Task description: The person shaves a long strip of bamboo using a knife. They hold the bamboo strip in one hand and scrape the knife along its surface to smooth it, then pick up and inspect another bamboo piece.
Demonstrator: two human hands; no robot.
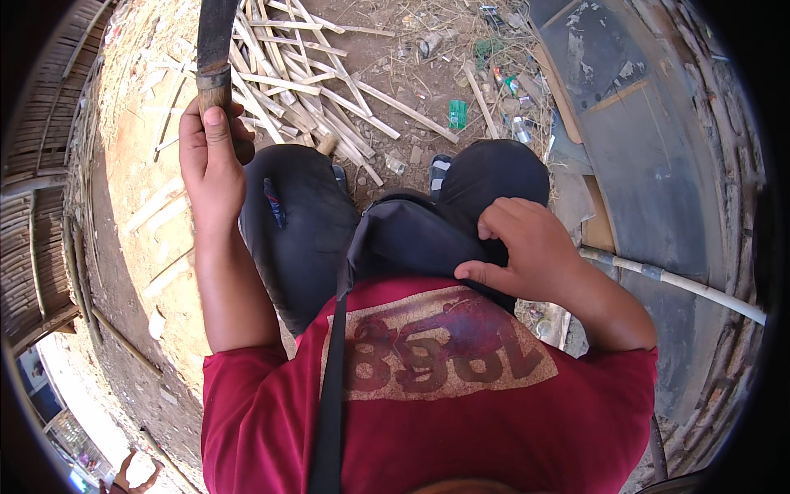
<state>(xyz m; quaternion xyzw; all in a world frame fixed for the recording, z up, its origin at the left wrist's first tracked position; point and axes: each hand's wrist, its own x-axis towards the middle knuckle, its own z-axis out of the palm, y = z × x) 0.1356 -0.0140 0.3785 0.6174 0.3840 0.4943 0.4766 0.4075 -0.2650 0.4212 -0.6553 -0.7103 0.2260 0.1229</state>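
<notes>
My left hand (216, 165) is wrapped round the wooden handle of a machete (216, 49). Its dark blade points up and away from me, and the tip runs out of the picture. Over my right thigh, my right hand (520, 247) is open, with the fingers bent and the thumb stretched apart from them. Nothing shows between them. Just left of that hand a black bag (411, 230) lies across my lap, its strap (331, 387) crossing my red shirt. Whether the fingertips touch the bag or the trousers cannot be made out.
Split bamboo strips (304, 74) lie piled on the dirt beyond my knees. Litter, including a green wrapper (457, 114), is scattered nearby. Dark panels (650, 165) and a white pole (683, 288) are at right. Another person's hand (136, 476) shows at lower left.
</notes>
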